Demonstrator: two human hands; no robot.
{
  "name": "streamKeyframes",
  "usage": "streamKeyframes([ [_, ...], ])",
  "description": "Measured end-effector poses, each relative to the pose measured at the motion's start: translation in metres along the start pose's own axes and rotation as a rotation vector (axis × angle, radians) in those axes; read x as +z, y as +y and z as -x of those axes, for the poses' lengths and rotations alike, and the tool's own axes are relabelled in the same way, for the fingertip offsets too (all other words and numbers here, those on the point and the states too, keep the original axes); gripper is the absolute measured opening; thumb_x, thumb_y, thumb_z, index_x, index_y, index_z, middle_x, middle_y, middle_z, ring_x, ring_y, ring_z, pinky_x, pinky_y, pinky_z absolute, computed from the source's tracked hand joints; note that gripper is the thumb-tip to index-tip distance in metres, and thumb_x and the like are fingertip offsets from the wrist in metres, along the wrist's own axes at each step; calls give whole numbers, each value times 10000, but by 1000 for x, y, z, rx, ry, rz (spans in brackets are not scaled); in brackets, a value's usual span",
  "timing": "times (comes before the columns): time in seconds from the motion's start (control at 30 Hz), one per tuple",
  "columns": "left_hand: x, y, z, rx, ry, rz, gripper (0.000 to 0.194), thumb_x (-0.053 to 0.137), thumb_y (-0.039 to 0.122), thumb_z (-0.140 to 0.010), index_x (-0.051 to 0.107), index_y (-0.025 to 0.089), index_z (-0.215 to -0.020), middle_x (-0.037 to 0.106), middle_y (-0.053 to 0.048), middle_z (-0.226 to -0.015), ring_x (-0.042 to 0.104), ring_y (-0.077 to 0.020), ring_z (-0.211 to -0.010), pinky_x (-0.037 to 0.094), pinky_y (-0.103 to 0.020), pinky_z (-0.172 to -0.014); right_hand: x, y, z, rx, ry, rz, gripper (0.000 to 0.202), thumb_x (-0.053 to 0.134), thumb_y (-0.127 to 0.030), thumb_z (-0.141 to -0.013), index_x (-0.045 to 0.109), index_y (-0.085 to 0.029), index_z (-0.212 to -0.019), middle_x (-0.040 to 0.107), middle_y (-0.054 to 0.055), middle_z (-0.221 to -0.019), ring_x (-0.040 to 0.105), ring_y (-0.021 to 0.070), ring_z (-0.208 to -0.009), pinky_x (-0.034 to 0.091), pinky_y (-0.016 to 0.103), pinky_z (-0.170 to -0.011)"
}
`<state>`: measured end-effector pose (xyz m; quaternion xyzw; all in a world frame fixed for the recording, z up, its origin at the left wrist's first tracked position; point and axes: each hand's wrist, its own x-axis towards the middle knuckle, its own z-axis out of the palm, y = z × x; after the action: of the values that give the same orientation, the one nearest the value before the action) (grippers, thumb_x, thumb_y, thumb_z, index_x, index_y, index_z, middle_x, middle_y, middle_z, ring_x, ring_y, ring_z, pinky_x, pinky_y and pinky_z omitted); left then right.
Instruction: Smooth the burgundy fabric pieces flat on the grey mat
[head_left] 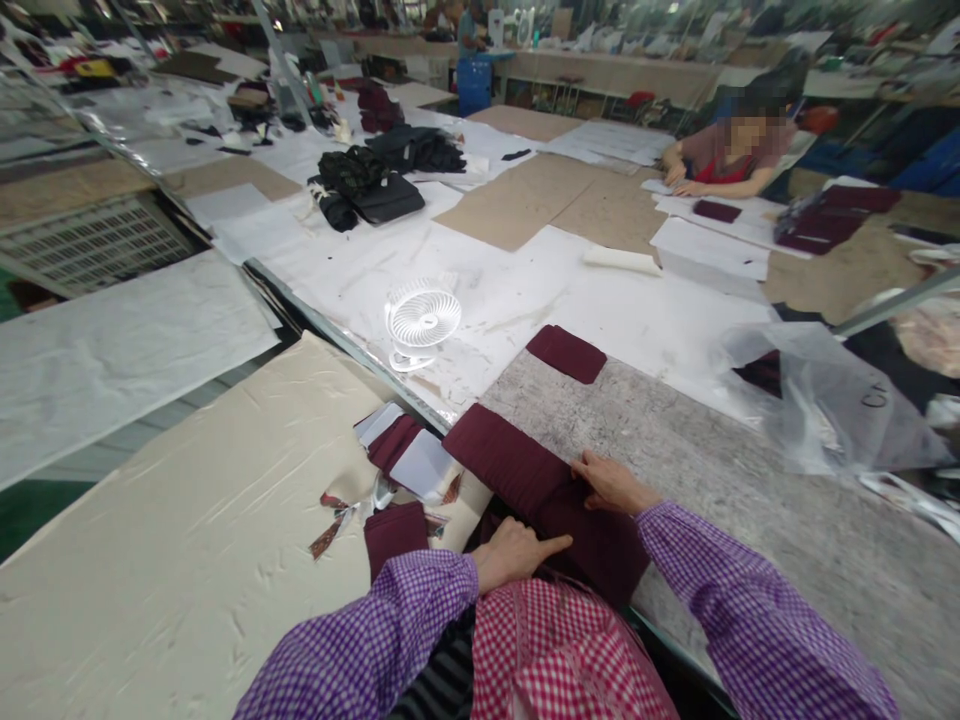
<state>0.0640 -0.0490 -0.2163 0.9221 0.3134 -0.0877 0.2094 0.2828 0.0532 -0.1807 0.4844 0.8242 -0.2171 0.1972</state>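
Observation:
A maroon fabric strip (510, 455) lies across the near table corner, its near part (600, 550) sloping down towards my body. My left hand (517, 552) is at its near left edge, with the index finger stretched over the cloth and the other fingers curled at the edge. My right hand (611, 483) grips the far edge, fingers bent onto the maroon cloth. What lies under the fingers is partly hidden. Just beyond sits a small maroon folded piece (567, 353). To the left are stacked maroon and pale pieces (409, 450) and another maroon stack (396, 535).
A white fan (424, 318) stands past the table seam. Patterned ribbon scraps (337, 520) lie on the cream-covered table (187, 520). A clear plastic bag (832, 400) is at right. Dark garments (367, 185) are piled farther back. A co-worker (739, 150) leans on the table at far right.

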Motion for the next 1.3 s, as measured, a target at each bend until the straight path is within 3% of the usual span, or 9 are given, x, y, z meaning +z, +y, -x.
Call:
streamKeyframes([
  [0.17, 2, 0, 1, -9, -3, 6, 591, 392, 212, -908, 175, 377, -1433, 680, -13, -805, 642, -187, -703, 371, -275, -579, 3, 5, 5, -31, 31, -71, 287, 723, -255, -629, 656, -191, -900, 631, 99, -988, 546, 313, -1019, 383, 388, -864],
  [0.33, 7, 0, 1, -20, 35, 33, 583, 392, 221, -910, 182, 387, -1428, 683, -9, -789, 642, -187, -708, 362, -275, -577, 16, 17, 31, 21, 27, -204, 307, 567, -395, -787, 615, -198, -1017, 674, 63, -874, 612, 227, -798, 446, 318, -710],
  [0.4, 7, 0, 1, -25, 40, 37, 576, 397, 237, -910, 191, 387, -1426, 685, -12, -784, 643, -188, -707, 354, -271, -568, 24, 21, 40, 55, 34, -287, 327, 480, -431, -838, 600, -200, -1037, 681, 62, -895, 619, 220, -794, 453, 313, -701],
  [0.53, 7, 0, 0, -24, 34, 25, 563, 410, 296, -910, 197, 397, -1422, 686, -12, -795, 638, -196, -708, 352, -274, -562, 36, 25, 46, 108, 29, -396, 308, 424, -438, -854, 614, -196, -863, 683, 63, -837, 626, 227, -792, 449, 316, -699],
  [0.9, 9, 2, 7, 0, 33, -22, 650, 416, 224, -897, 104, 356, -1451, 656, -2, -777, 612, -177, -667, 359, -264, -546, 34, 26, 39, 124, -16, -381, 220, 487, -340, -818, 649, -193, -835, 698, 50, -808, 634, 212, -781, 441, 294, -696],
  [1.3, 5, 2, 10, -27, -33, 24, 682, 445, 252, -874, 100, 344, -1455, 664, -33, -869, 635, -217, -765, 426, -305, -648, 29, 15, 40, 186, 3, -241, 176, 535, -296, -826, 674, -202, -878, 705, 64, -847, 645, 218, -829, 428, 288, -703],
])
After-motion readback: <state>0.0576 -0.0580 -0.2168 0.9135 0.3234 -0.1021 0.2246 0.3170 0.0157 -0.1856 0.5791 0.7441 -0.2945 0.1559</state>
